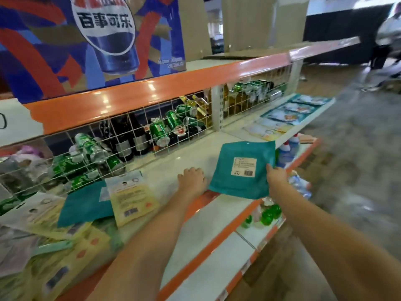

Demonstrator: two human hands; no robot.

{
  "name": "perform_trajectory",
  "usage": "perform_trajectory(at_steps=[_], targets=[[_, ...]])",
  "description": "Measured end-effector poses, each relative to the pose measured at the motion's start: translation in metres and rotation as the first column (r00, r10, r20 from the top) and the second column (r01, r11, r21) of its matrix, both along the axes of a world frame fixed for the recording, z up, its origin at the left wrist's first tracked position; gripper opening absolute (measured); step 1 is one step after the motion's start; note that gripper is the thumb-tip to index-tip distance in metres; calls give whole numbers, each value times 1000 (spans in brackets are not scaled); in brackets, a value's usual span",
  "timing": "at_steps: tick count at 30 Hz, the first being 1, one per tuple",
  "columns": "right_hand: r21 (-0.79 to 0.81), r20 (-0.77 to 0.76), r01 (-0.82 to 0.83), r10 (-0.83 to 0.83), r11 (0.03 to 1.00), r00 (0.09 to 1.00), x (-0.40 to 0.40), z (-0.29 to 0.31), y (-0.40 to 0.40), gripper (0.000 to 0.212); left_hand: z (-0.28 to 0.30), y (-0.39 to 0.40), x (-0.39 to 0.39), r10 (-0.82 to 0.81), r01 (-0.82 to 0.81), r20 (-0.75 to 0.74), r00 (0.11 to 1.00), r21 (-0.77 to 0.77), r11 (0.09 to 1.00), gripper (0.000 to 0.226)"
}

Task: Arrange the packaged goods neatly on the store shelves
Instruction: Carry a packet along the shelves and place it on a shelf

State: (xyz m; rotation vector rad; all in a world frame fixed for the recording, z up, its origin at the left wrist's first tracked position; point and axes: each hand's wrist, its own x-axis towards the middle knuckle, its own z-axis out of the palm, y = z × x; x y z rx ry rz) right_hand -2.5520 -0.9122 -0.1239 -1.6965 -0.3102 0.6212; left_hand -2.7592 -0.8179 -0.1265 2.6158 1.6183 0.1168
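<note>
My right hand (276, 175) pinches the right edge of a flat teal packet (230, 172) with a white label, holding it tilted just above the white shelf (184, 157). Beside the packet, my left hand (192, 180) rests palm down on the shelf with curled fingers, holding nothing. To the left lie a second teal packet (84, 203) and a yellow packet (132, 197), overlapping. More yellow and pale packets (54, 246) lie in a loose heap at the lower left. A row of flat blue and pale packets (288, 115) lies laid out along the shelf at the far right.
A white wire grid (134, 135) backs the shelf, with green cans (171, 122) and dark bottles (128, 137) behind it. An orange rail (165, 88) and a cola carton (86, 40) stand above. Lower shelves hold bottles (286, 152) and green items (269, 213). A person (388, 29) is at the far right.
</note>
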Motion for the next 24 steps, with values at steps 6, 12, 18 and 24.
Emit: perform_trajectory(at_steps=[6, 12, 18, 24], targets=[[-19, 24, 121, -120, 992, 992, 58, 5, -33, 39, -12, -17, 77, -88, 89, 23, 996, -38, 995, 39], [8, 7, 271, -271, 962, 962, 130, 5, -77, 37, 2, -30, 156, -225, 225, 15, 974, -23, 974, 40], [-49, 45, 381, -379, 923, 924, 184, -5, -123, 38, -3, -49, 221, -337, 339, 55, 940, -31, 940, 35], [-61, 31, 465, -464, 883, 885, 211, -14, -159, 37, -13, -77, 270, -447, 448, 27, 894, -39, 893, 34]])
